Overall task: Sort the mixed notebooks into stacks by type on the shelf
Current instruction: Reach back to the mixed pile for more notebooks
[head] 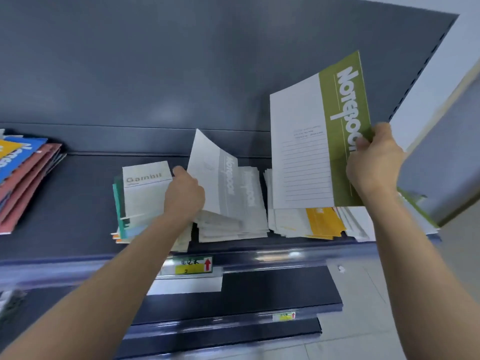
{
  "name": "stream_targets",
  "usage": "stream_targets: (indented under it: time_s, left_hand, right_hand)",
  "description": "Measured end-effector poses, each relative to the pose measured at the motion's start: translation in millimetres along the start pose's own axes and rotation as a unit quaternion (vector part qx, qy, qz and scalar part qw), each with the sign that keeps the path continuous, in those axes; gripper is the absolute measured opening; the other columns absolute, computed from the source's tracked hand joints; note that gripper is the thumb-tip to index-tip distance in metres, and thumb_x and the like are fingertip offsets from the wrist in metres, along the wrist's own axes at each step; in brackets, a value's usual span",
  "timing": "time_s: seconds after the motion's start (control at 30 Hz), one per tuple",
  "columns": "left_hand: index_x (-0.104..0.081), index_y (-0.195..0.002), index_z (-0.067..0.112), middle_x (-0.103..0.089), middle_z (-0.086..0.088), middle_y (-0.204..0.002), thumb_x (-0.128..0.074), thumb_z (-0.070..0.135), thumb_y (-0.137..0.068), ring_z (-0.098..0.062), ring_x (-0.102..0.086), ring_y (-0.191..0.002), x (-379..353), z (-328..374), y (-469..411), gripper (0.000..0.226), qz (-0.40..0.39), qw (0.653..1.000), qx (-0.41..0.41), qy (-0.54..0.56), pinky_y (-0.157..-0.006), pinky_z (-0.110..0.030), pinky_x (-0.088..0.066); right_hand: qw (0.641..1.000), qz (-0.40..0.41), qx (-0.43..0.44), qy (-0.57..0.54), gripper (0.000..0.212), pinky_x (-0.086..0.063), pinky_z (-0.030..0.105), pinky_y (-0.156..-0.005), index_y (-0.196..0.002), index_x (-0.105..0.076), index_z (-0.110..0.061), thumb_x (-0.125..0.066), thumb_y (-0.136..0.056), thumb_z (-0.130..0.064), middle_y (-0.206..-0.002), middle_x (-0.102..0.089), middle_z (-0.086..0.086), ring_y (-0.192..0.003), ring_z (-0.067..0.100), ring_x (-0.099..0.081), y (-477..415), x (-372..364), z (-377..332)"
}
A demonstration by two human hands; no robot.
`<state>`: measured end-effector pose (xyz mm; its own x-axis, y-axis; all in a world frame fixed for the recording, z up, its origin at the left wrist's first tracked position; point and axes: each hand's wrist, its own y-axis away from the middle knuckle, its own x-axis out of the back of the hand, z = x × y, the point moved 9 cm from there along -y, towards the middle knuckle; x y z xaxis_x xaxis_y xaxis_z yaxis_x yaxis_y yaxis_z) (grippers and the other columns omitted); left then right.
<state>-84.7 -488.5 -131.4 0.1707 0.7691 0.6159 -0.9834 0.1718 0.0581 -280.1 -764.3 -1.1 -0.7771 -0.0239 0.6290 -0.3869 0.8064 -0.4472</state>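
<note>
The dark grey shelf (78, 198) runs the full width in front of me, and I place everything else from the grey Notebook stack (241, 219) lying near its middle.

Above and to the right of that stack I hold the green Notebook (311, 141) upright in the air, clear of the shelf, with its white lined panel towards the stack and its green band away from it. Directly beneath it, just right of the grey stack, lies a loose mixed stack (322, 222) with a yellow cover showing. Just left of the grey stack sits the Gambit stack (145, 193), pale cover on top with teal edges below. Far left of it, well apart, a red and blue stack (26, 178) fans out at the shelf's end.

My right hand (374, 159) pinches the green Notebook's outer edge, thumb on the front cover and fingers curled behind. My left hand (184, 193) sits between the Gambit stack and the grey stack, fingers curled round the left edge of the top grey notebook (210, 175), which is tipped up and bowed.

Below the grey stack, a yellow and green price label (192, 265) is clipped to the shelf's front rail.
</note>
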Motion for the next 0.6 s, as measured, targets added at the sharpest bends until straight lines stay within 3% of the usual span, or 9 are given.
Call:
stream_targets:
  time_s: [0.1,0.17,0.23,0.3,0.37,0.47,0.6]
  left_hand:
    - [-0.051,-0.117,0.004,-0.057,-0.007,-0.101,-0.037,0.001,-0.094,-0.028,-0.054,-0.099,-34,7,19,0.027,-0.027,0.992,-0.002,-0.124,-0.074,-0.029,-0.033]
    - [-0.057,-0.115,0.011,-0.059,-0.002,-0.106,-0.041,0.006,-0.093,-0.023,-0.053,-0.102,-48,6,21,0.028,-0.025,0.948,-0.011,-0.318,-0.084,-0.03,-0.037]
    - [-0.057,-0.115,0.007,-0.06,-0.008,-0.107,-0.045,0.01,-0.092,-0.027,-0.056,-0.101,-59,-1,25,0.026,-0.026,0.951,-0.001,-0.308,-0.086,-0.03,-0.044]
    - [-0.052,-0.117,-0.004,-0.06,-0.019,-0.109,-0.046,0.01,-0.094,-0.033,-0.059,-0.101,-54,0,30,0.028,0.023,0.963,0.026,-0.266,-0.078,-0.035,-0.048]
    - [-0.048,-0.117,-0.007,-0.055,-0.023,-0.116,-0.049,0.01,-0.092,-0.035,-0.058,-0.104,-56,17,40,0.03,0.043,0.942,0.013,-0.333,-0.078,-0.037,-0.048]
    - [-0.045,-0.121,-0.002,-0.041,-0.02,-0.123,-0.051,0.013,-0.086,-0.035,-0.047,-0.11,-58,41,46,0.038,0.068,0.894,0.0,-0.443,-0.089,-0.041,-0.042]
    - [-0.048,-0.116,-0.001,-0.044,-0.018,-0.119,-0.054,0.014,-0.088,-0.036,-0.047,-0.106,-84,99,55,0.033,0.086,0.899,-0.086,-0.421,-0.083,-0.039,-0.038]
  right_hand:
    - [0.999,-0.027,0.023,0.005,0.022,-0.029,0.031,-0.066,-0.115,-0.045,-0.004,-0.036,-0.096,-0.008,-0.094,-0.055,0.012,-0.08,0.025,-0.04,-22,5,27]
    - [0.999,-0.047,0.027,0.008,0.023,-0.029,0.031,-0.066,-0.116,-0.045,-0.005,-0.036,-0.096,-0.009,-0.092,-0.053,0.009,-0.08,0.025,-0.041,-33,7,43]
    - [0.998,-0.058,0.025,0.003,0.023,-0.032,0.032,-0.067,-0.116,-0.045,-0.006,-0.035,-0.096,-0.01,-0.091,-0.052,0.009,-0.081,0.027,-0.043,-42,8,59]
    - [0.997,-0.068,0.023,-0.002,0.023,-0.034,0.033,-0.068,-0.117,-0.045,-0.006,-0.036,-0.096,-0.011,-0.09,-0.05,0.009,-0.081,0.027,-0.043,-49,9,73]
    - [0.997,-0.077,0.019,-0.008,0.022,-0.036,0.034,-0.067,-0.116,-0.044,-0.006,-0.036,-0.097,-0.011,-0.09,-0.051,0.009,-0.081,0.028,-0.044,-55,12,87]
    - [0.997,-0.075,0.008,-0.008,0.02,-0.034,0.033,-0.065,-0.113,-0.045,-0.005,-0.036,-0.097,-0.011,-0.089,-0.052,0.01,-0.079,0.028,-0.045,-64,20,110]
    - [0.998,-0.066,-0.012,0.012,0.021,-0.034,0.033,-0.064,-0.115,-0.044,-0.003,-0.036,-0.097,-0.011,-0.09,-0.053,0.012,-0.078,0.027,-0.043,-75,34,144]
